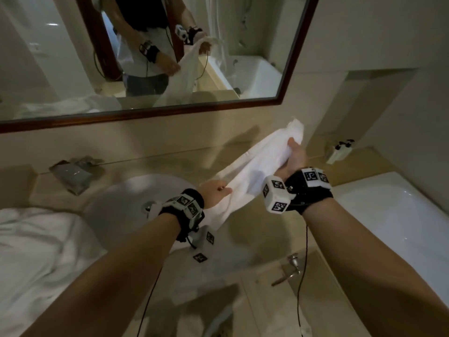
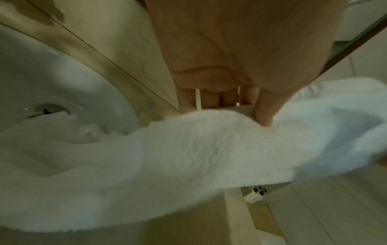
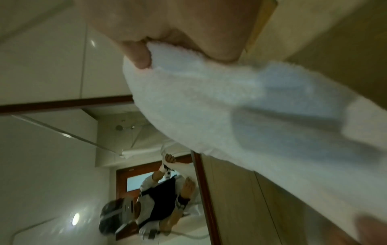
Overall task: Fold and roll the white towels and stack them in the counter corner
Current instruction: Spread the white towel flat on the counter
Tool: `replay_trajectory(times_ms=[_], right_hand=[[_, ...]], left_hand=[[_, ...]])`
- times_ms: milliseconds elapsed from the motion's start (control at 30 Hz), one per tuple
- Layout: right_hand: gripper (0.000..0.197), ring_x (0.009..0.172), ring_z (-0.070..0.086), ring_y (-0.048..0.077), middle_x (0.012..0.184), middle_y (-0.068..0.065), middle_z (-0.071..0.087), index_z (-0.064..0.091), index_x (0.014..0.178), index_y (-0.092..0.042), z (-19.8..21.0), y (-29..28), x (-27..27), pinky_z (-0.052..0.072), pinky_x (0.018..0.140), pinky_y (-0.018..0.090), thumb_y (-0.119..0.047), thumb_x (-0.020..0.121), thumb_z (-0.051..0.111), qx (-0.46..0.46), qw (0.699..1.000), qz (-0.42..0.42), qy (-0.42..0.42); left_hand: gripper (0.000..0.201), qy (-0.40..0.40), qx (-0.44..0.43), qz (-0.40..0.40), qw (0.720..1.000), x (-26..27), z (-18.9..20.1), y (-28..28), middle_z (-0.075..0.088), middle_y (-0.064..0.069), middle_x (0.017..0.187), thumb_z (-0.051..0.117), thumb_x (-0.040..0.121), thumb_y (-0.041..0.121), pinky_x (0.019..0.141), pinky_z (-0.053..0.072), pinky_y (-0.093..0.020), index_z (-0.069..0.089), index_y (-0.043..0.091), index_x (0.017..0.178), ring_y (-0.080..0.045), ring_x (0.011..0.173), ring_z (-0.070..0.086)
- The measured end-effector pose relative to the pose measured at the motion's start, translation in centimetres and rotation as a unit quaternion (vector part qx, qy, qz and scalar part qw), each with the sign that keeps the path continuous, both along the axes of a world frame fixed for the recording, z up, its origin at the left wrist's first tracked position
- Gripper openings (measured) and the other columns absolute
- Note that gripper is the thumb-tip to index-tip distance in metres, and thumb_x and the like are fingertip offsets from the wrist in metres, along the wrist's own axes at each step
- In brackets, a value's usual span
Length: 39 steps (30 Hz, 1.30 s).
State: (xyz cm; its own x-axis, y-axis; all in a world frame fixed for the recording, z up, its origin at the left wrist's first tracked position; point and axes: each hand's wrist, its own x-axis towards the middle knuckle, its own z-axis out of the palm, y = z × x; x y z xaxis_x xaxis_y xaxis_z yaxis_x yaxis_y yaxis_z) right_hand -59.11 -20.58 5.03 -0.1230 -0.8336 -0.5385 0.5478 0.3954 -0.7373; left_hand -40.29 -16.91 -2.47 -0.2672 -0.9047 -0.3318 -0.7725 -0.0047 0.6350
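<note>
A white towel (image 1: 257, 164) hangs in the air above the counter, stretched between both hands. My right hand (image 1: 295, 154) grips its upper end, raised toward the wall, with the thumb over the cloth. My left hand (image 1: 215, 192) pinches the lower part, over the basin's right side. In the left wrist view the thumb (image 2: 263, 109) presses into the towel (image 2: 188, 149), whose tail trails down into the sink. The right wrist view shows fingers (image 3: 142, 56) curled round the bunched towel (image 3: 230, 107). More white towels (image 1: 36, 251) lie heaped at the left on the counter.
A round white sink (image 1: 126, 205) sits in the beige counter (image 1: 243, 239), with a chrome faucet (image 1: 73, 173) behind it. A framed mirror (image 1: 170, 57) covers the wall. A small soap bottle (image 1: 339, 150) stands in the right counter corner. A white bathtub (image 1: 388, 215) lies at right.
</note>
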Motion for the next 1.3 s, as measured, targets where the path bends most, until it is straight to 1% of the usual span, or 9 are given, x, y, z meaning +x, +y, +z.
replay_trajectory(times_ms=[200,333,400,567,667,833,1000,1200,1300], right_hand=[[0.053,0.132,0.039,0.028,0.147,0.006,0.040,0.038,0.140,-0.015,2.0,-4.4,-8.0,0.033,0.106,0.041,-0.046,0.097,0.031,-0.011,0.989,-0.098,0.107],[0.040,0.111,0.061,0.013,0.119,0.005,0.065,0.054,0.123,-0.017,2.3,-7.1,-10.3,0.042,0.097,0.033,-0.036,0.103,0.025,-0.064,0.986,-0.123,0.093],[0.045,0.119,0.051,0.016,0.132,0.002,0.053,0.042,0.137,-0.014,1.8,-7.8,-9.3,0.038,0.104,0.034,-0.038,0.103,0.024,-0.076,0.987,-0.104,0.098],[0.051,0.125,0.051,0.027,0.136,0.007,0.053,0.049,0.133,-0.015,-0.4,-10.8,-7.9,0.041,0.101,0.038,-0.049,0.097,0.036,-0.041,0.989,-0.073,0.124],[0.049,0.110,0.060,0.028,0.123,0.007,0.063,0.056,0.126,-0.018,-2.7,-12.2,-9.1,0.050,0.093,0.043,-0.051,0.093,0.042,-0.004,0.986,-0.052,0.158],[0.045,0.050,0.058,0.014,0.045,-0.003,0.061,0.057,0.064,-0.020,-5.6,-12.1,-9.1,0.046,0.054,0.026,-0.046,0.096,0.040,0.045,0.982,0.022,0.180],[0.030,0.071,0.049,0.007,0.081,-0.007,0.050,0.044,0.077,-0.027,-9.6,-15.2,-9.7,0.044,0.067,0.025,-0.036,0.101,0.030,0.048,0.967,0.056,0.245],[0.036,0.046,0.062,0.010,0.042,-0.010,0.061,0.052,0.072,-0.024,-13.0,-16.9,-10.8,0.044,0.061,0.029,-0.046,0.096,0.036,0.033,0.966,0.136,0.217],[0.033,0.077,0.068,0.012,0.076,-0.001,0.061,0.059,0.095,-0.017,-15.4,-17.4,-11.4,0.043,0.074,0.030,-0.040,0.099,0.036,0.021,0.953,0.220,0.206]], left_hand=[[0.062,-0.036,0.168,-0.108,0.979,-3.8,1.0,0.5,0.050,-0.006,0.136,0.047,0.092,0.052,0.101,0.035,-0.029,0.043,0.011,0.139,-0.025,0.127,0.047],[0.051,0.000,0.307,-0.175,0.936,-7.0,-1.6,3.4,0.062,-0.007,0.099,0.059,0.092,0.031,0.071,0.051,-0.023,0.048,0.005,0.134,-0.015,0.082,0.067],[0.043,0.090,0.397,-0.202,0.891,-10.0,-3.1,4.3,0.065,0.001,0.076,0.055,0.095,0.018,0.053,0.054,-0.019,0.047,0.002,0.134,-0.003,0.050,0.063],[0.041,0.153,0.543,-0.286,0.775,-15.2,-4.6,5.1,0.073,0.016,0.085,0.040,0.101,0.008,0.072,0.057,-0.029,0.039,0.036,0.131,-0.006,0.076,0.067],[0.052,0.000,0.350,-0.374,0.859,-13.7,-6.8,4.7,0.040,-0.006,0.148,0.044,0.100,0.018,0.109,0.031,-0.041,0.025,0.020,0.148,-0.026,0.129,0.043],[0.035,-0.066,0.171,-0.107,0.977,-8.9,-10.3,-1.4,0.046,-0.018,0.139,0.034,0.101,0.016,0.104,0.033,-0.033,0.047,0.000,0.130,-0.030,0.127,0.045],[0.041,-0.017,0.163,0.083,0.983,-8.9,-9.5,-8.5,0.044,-0.017,0.140,0.034,0.102,0.022,0.103,0.038,-0.037,0.035,0.005,0.139,-0.033,0.127,0.046],[0.080,0.097,0.140,0.179,0.969,-13.0,-12.2,-12.2,0.052,-0.016,0.132,0.055,0.092,0.022,0.088,0.051,-0.039,0.001,0.028,0.151,-0.035,0.108,0.059],[0.074,0.088,0.092,0.170,0.977,-14.8,-12.1,-14.2,0.037,-0.013,0.138,0.059,0.089,0.028,0.090,0.044,-0.035,0.016,0.031,0.149,-0.035,0.115,0.051]])
